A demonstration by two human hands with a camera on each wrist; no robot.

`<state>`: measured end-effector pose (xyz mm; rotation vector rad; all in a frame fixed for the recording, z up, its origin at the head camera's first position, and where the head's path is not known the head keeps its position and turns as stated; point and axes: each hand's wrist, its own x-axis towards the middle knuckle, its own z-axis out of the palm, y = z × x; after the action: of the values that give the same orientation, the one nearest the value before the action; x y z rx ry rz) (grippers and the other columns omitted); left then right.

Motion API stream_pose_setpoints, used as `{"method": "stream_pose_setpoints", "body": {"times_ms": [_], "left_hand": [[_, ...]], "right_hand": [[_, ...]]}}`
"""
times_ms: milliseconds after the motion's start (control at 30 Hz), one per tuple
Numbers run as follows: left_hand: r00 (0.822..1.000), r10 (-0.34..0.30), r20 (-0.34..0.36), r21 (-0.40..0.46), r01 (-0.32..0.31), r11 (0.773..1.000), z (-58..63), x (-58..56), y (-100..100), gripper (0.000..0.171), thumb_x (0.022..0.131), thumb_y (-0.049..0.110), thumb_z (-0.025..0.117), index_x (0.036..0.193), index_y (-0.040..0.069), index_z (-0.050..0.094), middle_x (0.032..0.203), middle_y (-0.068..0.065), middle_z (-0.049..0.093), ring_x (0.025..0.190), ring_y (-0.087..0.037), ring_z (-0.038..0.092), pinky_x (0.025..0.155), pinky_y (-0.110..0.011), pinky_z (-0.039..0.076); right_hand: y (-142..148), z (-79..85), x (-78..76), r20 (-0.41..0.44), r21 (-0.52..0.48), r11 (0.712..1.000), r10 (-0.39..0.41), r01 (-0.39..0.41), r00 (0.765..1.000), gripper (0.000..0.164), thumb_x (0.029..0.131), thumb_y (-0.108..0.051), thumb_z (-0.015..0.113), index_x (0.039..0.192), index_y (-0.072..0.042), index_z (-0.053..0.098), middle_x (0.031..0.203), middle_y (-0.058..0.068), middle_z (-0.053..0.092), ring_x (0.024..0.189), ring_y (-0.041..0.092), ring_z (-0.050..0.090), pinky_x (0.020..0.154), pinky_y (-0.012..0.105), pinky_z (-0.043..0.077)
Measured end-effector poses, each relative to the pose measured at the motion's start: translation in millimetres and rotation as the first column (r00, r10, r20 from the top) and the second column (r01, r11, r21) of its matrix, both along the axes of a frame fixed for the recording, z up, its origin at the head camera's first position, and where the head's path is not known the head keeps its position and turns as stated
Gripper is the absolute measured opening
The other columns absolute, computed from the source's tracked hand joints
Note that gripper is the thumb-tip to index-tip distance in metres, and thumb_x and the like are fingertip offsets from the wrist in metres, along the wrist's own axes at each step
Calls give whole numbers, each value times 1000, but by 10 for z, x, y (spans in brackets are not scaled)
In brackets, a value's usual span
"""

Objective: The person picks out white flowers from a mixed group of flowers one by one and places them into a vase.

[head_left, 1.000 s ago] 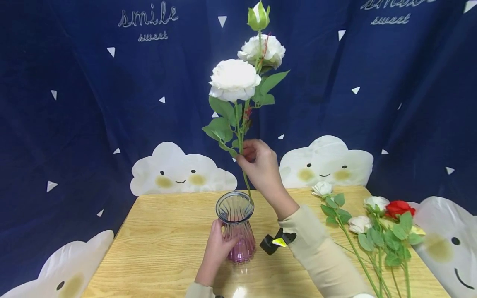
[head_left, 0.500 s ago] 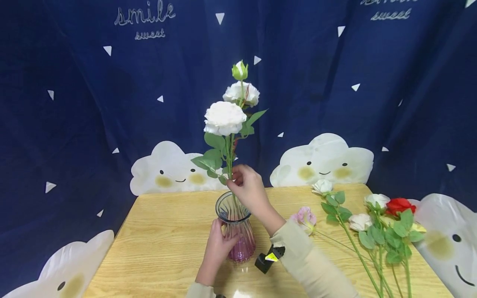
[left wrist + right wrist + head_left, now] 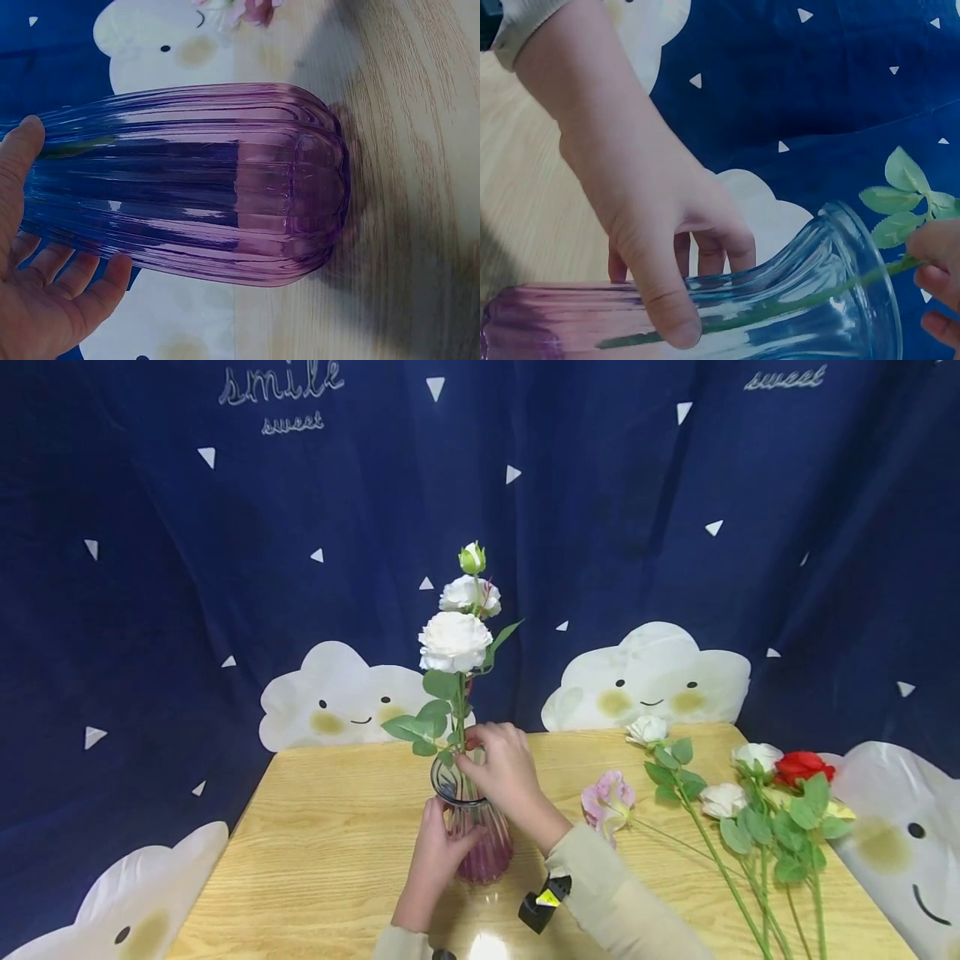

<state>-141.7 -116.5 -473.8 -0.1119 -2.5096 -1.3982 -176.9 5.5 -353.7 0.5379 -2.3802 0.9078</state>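
A ribbed glass vase [image 3: 483, 847], blue at the rim and purple at the base, stands upright on the table. My left hand [image 3: 438, 847] grips it around the narrow part, thumb on one side and fingers on the other. Just over the rim, my right hand [image 3: 506, 772] pinches the green stem [image 3: 795, 304] of a white artificial flower spray [image 3: 455, 642]. That spray has two full blooms, a bud and green leaves. Its lower stem is inside the vase, and the cut end [image 3: 626, 341] shows through the glass in the right wrist view.
To the right on the wooden table [image 3: 315, 843] lie a pink flower [image 3: 609, 802], a white rose [image 3: 647, 729], a red rose [image 3: 804, 768] and more white blooms [image 3: 723, 800] with long stems. A dark blue curtain [image 3: 600, 485] hangs behind the table.
My right hand has come down and slightly left with the white flower spray, and its stem has gone from above the rim to inside the vase. My left hand stays on the vase.
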Motion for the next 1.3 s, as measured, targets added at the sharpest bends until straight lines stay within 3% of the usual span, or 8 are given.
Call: {"method": "stream_pose_setpoints", "body": {"times_ms": [133, 300, 733, 1067, 1300], "left_hand": [[1000, 4, -19, -6, -4, 1000, 0, -14, -2, 70, 68, 35, 71, 124, 6, 39, 118, -15, 48, 111, -29, 48, 97, -49, 45], [1000, -2, -6, -1, 2, 1000, 8, -18, -4, 75, 68, 36, 70, 128, 6, 35, 122, -15, 46, 114, -29, 47, 100, -50, 43], [1000, 3, 14, 3, -3, 1000, 3, -4, 19, 75, 67, 37, 71, 127, 8, 37, 119, -14, 47, 112, -28, 47, 99, -49, 44], [999, 8, 31, -14, -8, 1000, -23, -11, 8, 75, 68, 38, 70, 128, 9, 35, 120, -13, 47, 114, -29, 47, 100, -51, 43], [999, -1, 33, -18, 1, 1000, -25, -15, 1, 74, 69, 37, 70, 128, 9, 35, 120, -13, 46, 115, -29, 46, 101, -51, 42]], "right_hand": [[26, -3, 5, -30, 72, 997, -26, 28, 999, 19, 68, -22, 66, 85, -13, 65, 79, -1, 64, 86, 21, 53, 88, 47, 42], [71, 0, -7, 25, 52, 998, -23, 22, 999, 20, 71, -21, 65, 90, -15, 64, 84, 0, 64, 93, 24, 53, 99, 61, 33], [212, -79, -69, 0, -48, 999, 16, -16, 1000, 16, 71, -16, 64, 86, -10, 64, 78, 3, 63, 76, 16, 56, 76, 38, 49], [361, -135, -86, 115, -97, 995, 0, 11, 993, 17, 72, -17, 62, 89, -11, 63, 79, 1, 60, 76, 12, 54, 64, 28, 48], [508, -214, -117, 162, -113, 993, -17, 36, 987, 17, 73, -13, 59, 89, -10, 63, 80, 5, 61, 76, 16, 55, 64, 29, 48]]}}
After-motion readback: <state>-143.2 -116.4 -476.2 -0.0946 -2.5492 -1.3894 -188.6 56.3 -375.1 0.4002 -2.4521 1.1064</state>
